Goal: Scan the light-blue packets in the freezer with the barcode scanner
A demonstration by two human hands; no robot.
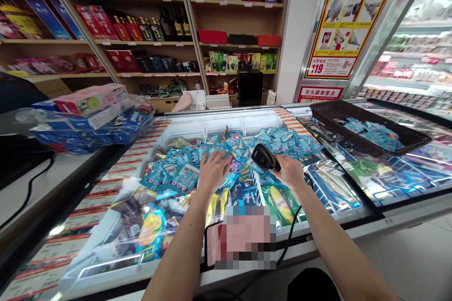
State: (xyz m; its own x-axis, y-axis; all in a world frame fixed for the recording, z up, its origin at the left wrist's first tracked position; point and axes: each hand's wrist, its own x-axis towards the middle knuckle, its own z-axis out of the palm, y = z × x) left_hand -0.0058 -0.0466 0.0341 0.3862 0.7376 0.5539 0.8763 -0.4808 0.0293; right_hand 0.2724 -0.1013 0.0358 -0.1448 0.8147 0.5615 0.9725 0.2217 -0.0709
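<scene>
My right hand point(291, 172) grips a black handheld barcode scanner point(262, 156), its head pointing to the left. Its black cable point(292, 230) runs down over the freezer's front edge. My left hand point(213, 169) reaches over a spread of small light-blue packets point(183, 176), fingers stretched out and apart. Whether its fingertips touch the packets I cannot tell. More light-blue packets point(278, 138) lie to the right, behind the scanner. All of them rest on the glass top of a chest freezer point(106, 240). A phone point(213, 244) lies at the near edge, mostly hidden by blurred blocks.
On the right of the freezer top stands a dark brown tray point(409, 138) with more blue packets inside. Plastic-wrapped boxes point(95, 115) are stacked at the left. Shelves point(148, 42) with boxes and bottles stand behind, beside a red fire-safety poster point(353, 19).
</scene>
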